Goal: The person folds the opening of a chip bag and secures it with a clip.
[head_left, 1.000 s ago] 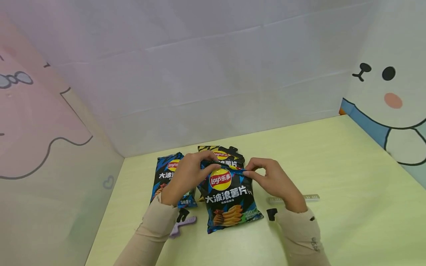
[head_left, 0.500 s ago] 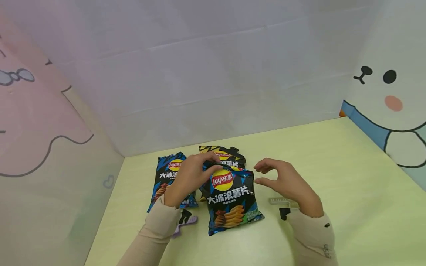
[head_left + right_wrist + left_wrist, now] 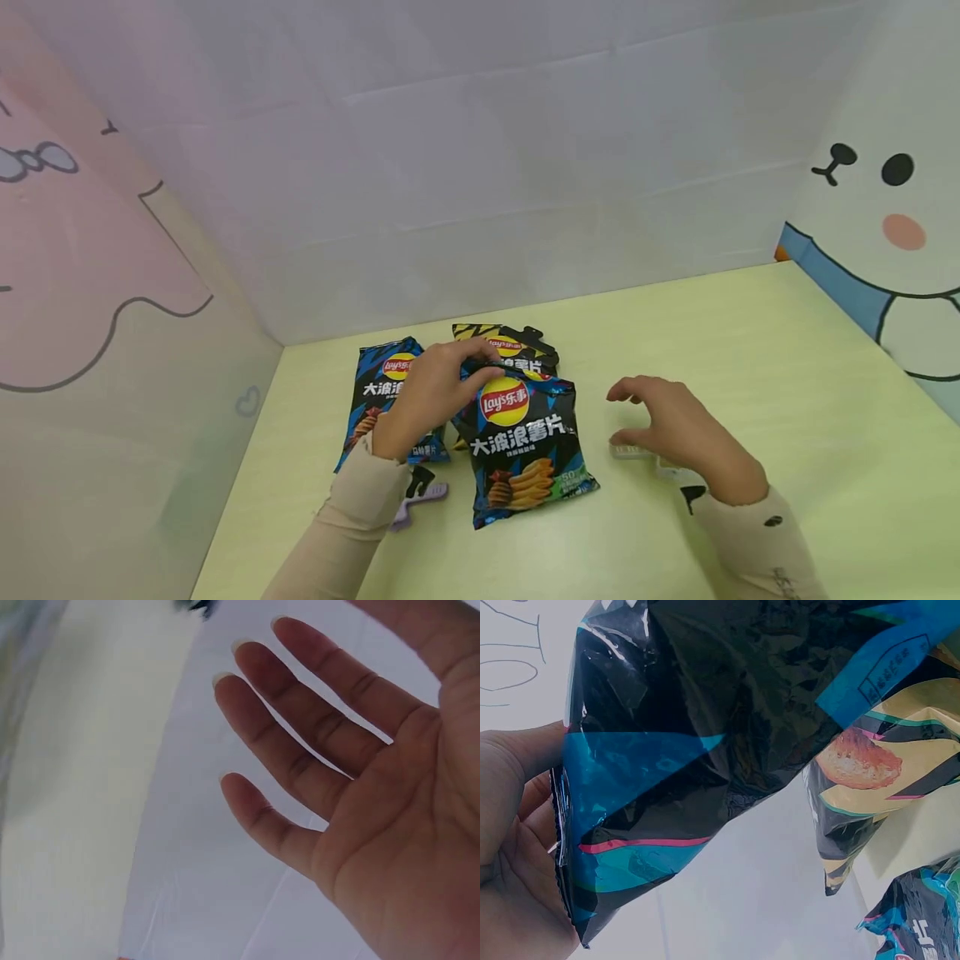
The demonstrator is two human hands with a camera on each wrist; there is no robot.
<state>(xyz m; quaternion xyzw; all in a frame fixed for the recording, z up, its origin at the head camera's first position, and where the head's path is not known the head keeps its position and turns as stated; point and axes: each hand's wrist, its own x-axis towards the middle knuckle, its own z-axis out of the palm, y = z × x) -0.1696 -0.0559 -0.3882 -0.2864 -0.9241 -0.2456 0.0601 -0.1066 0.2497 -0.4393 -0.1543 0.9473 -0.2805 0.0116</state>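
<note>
My left hand (image 3: 435, 383) pinches the top left corner of a blue and black Lay's chip bag (image 3: 517, 442), which leans with its printed front facing me. In the left wrist view, the thumb and fingers of that hand (image 3: 517, 832) grip the bag's crimped edge (image 3: 568, 885). To the right, my right hand (image 3: 675, 425) is apart from the bag, its fingers loosely bent and holding nothing. Below its fingers lies a pale translucent ribbed strip (image 3: 628, 451), partly hidden by the hand. The right wrist view shows that palm (image 3: 390, 832) with fingers spread.
Behind the held bag lies a yellow and black chip bag (image 3: 480, 332) with a black clip-like piece (image 3: 538, 343) at its top. A second blue chip bag (image 3: 375, 392) lies left, partly behind my left arm. A purple toothed piece (image 3: 427, 493) lies nearer me on the table (image 3: 750, 350).
My right hand has let go of the bag's top right edge and moved right and slightly down to the pale strip. My left hand keeps its hold on the bag.
</note>
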